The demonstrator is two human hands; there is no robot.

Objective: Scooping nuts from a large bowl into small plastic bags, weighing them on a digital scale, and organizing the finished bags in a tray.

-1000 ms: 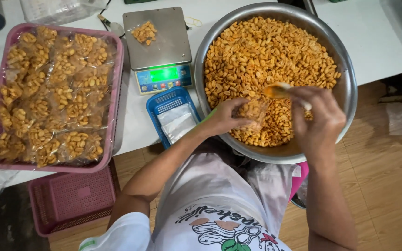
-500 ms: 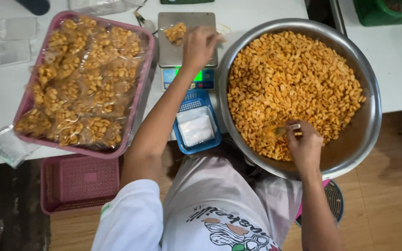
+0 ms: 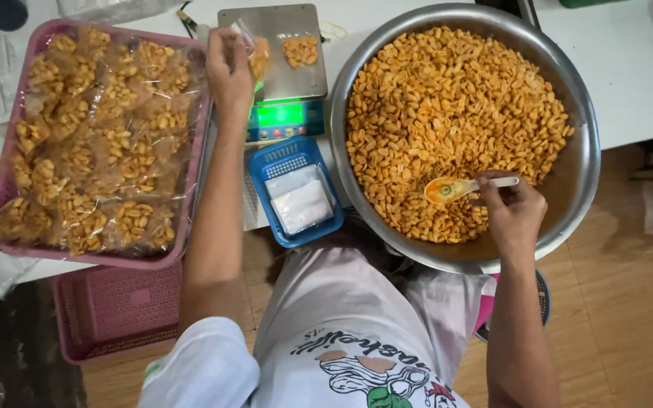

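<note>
Since half a second ago, left hand [image 3: 228,66] has lifted a small clear bag [image 3: 255,54] of peanuts off the scale [image 3: 277,83], pinched closed-fingered. Right hand [image 3: 514,215] grips a spoon [image 3: 462,186] resting on peanuts in the steel bowl [image 3: 583,181]. Best kept upright, mouth open. Bag's contents hard to make out; fingertips hidden.

I'm looking down on a small snack-packing workspace, likely home-run. A white desk [image 3: 629,83] carries a huge steel bowl [image 3: 580,151] of seasoned peanuts [image 3: 447,113], a digital scale [image 3: 285,75], a pink tray [image 3: 190,189] of filled clear bags [image 3: 92,151], and a blue basket [image 3: 262,196] of empty bags, above a wood-plank floor [image 3: 621,302].
</note>
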